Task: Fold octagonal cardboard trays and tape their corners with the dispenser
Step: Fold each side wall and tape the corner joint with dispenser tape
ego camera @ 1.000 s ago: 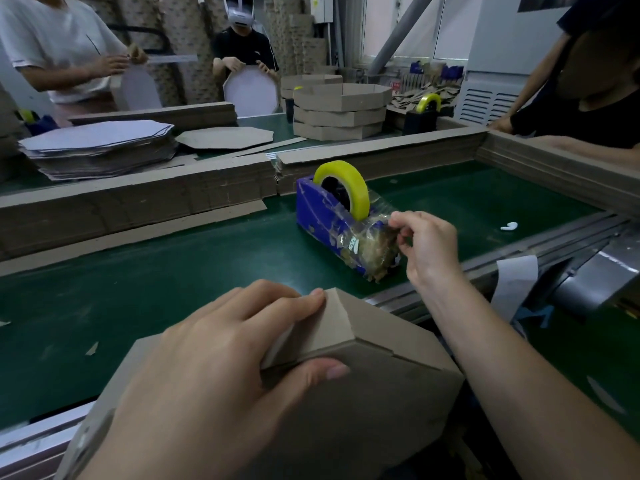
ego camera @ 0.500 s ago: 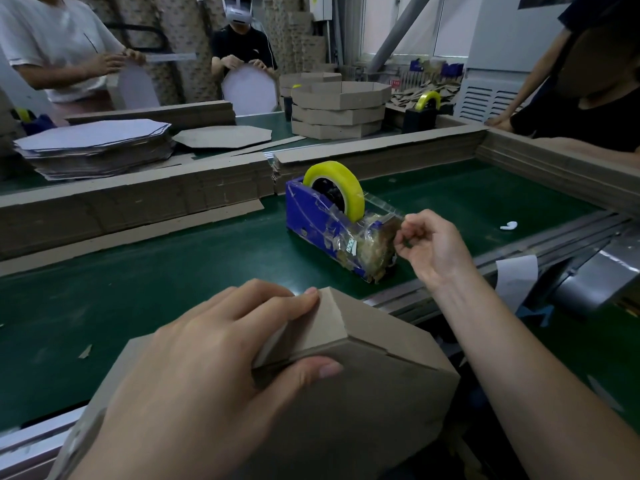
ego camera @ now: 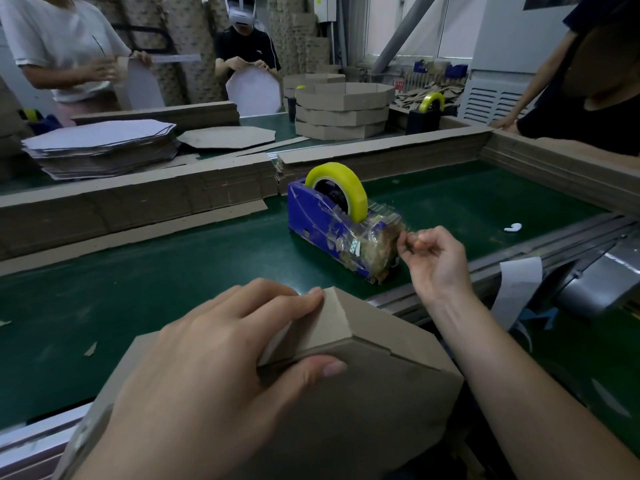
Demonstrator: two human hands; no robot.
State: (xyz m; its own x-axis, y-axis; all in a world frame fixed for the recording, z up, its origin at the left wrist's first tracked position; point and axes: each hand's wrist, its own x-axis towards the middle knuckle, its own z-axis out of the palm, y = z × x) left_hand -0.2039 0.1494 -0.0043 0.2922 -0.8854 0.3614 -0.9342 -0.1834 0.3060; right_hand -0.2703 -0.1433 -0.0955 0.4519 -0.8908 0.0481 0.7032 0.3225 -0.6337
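Your left hand [ego camera: 214, 368] grips the tray [ego camera: 381, 393] corner, lower centre, thumb on the fold. Your right hand [ego camera: 433, 261] pinches tape [ego camera: 407, 233] at the dispenser [ego camera: 311, 213] front, centre right. Rail [ego camera: 519, 258] just right of it; open green belt [ego camera: 138, 278] left, cardboard wall [ego camera: 138, 202] behind.

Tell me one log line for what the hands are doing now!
left hand: grips cardboard tray corner | right hand: pinches tape end at blue tape dispenser
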